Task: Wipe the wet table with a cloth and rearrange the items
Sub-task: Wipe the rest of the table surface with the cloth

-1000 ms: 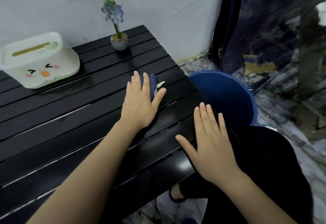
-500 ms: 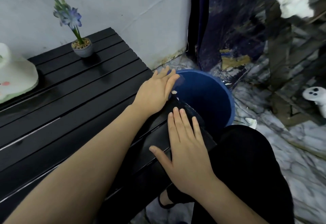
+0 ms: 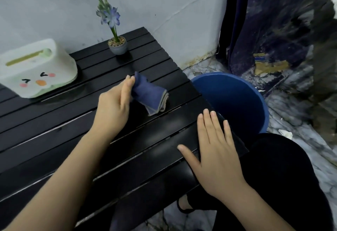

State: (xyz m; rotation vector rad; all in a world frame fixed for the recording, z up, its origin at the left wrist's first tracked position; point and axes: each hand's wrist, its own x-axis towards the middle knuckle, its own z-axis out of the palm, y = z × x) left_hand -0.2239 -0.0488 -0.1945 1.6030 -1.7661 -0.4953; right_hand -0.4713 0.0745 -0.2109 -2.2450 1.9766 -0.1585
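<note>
A folded dark blue cloth (image 3: 149,95) with a pale edge hangs a little above the black slatted table (image 3: 54,136), near the table's right end. My left hand (image 3: 114,106) pinches its upper corner between thumb and fingers. My right hand (image 3: 216,150) lies flat with straight fingers on the table's front right corner. A white tissue box (image 3: 34,68) with a cartoon face stands at the far left. A small grey pot with a blue flower (image 3: 117,46) stands at the back edge by the wall.
A blue bucket (image 3: 235,99) stands on the marble floor just past the table's right end. A white wall runs behind the table. A dark curtain hangs at the right. My knee in black cloth is at the lower right.
My left hand, which had pushed the cloth to the table's right edge over the bucket, has come back over the table and now lifts the cloth by a corner. My right hand stays flat.
</note>
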